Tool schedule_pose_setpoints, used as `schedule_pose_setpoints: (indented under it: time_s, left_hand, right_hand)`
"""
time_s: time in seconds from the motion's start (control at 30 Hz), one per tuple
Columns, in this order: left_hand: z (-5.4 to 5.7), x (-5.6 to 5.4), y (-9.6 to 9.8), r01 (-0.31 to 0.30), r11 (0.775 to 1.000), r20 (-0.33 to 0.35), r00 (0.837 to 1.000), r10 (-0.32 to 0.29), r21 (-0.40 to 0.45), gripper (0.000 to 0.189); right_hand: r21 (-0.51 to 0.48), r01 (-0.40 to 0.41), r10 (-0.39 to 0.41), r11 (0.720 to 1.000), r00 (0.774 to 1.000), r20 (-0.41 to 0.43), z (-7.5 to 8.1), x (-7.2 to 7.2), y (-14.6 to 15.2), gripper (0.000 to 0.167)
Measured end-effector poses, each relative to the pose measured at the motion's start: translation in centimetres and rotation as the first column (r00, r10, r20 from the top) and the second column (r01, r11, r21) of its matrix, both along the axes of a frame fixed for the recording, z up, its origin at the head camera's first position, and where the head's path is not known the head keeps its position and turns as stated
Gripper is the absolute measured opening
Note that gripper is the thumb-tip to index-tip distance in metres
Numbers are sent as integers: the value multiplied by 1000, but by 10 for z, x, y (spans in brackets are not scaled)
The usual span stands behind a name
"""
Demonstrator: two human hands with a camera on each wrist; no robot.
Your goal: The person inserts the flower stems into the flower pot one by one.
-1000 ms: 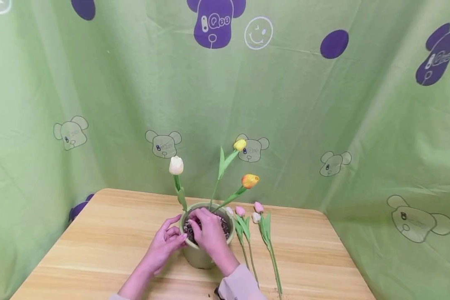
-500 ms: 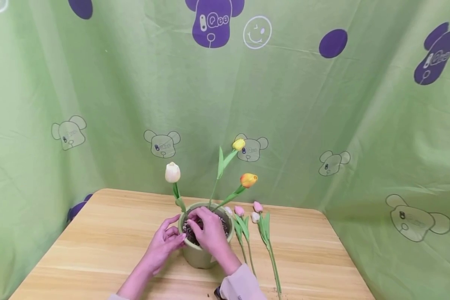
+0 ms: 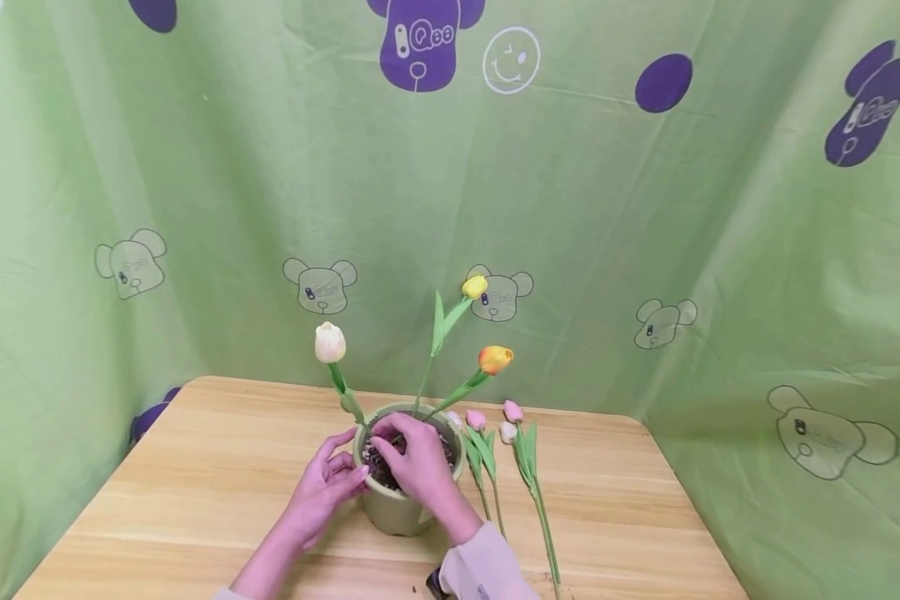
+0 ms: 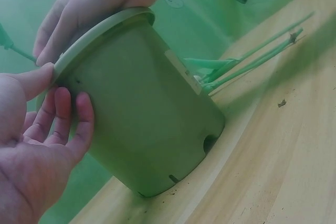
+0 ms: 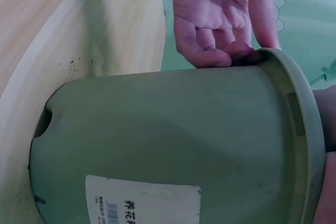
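A green flower pot filled with dark soil stands on the table. My left hand grips its left rim, thumb on top and curled fingers under the lip, as the left wrist view shows. My right hand reaches in over the front rim, thumb and fingers bent together low at the stem of a white tulip; their tips are partly hidden. This tulip leans left out of the pot. A yellow tulip and an orange tulip rise from the back of the pot.
Right of the pot lie several loose tulips, pink and white, stems toward the front. A black object sits by the right sleeve. Soil crumbs dot the wooden table. A green curtain surrounds it.
The white tulip has tipped further left, its bloom moving left and slightly down. Both hands keep their places at the pot. The whole head view has shifted slightly.
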State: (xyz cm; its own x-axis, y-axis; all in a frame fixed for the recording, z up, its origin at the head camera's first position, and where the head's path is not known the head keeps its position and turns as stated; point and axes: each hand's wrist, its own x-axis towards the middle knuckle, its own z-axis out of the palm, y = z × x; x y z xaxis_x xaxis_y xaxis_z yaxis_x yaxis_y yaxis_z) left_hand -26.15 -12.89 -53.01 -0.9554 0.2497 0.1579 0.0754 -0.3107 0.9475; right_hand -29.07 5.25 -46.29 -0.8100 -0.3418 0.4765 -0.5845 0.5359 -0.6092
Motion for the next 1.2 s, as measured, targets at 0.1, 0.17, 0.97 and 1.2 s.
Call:
schedule_pose_setpoints:
  time_s: [0.1,0.17,0.97,1.2]
  left_hand:
    - [0,0,0,-3,1000,0,1000,3,3,74]
    - [0,0,0,-7,1000,5,1000,7,2,73]
    - [-1,2,1,-21,1000,-13,1000,21,4,73]
    - [0,2,1,-19,1000,-10,1000,19,-11,73]
  right_hand:
    - [-12,-47,48,999,997,63,2,-2,1,13]
    - [-15,-80,81,997,992,93,3,-4,2,14]
    - [89,-87,73,992,987,144,5,-10,3,7]
    - [116,-76,64,990,992,104,2,-10,1,6]
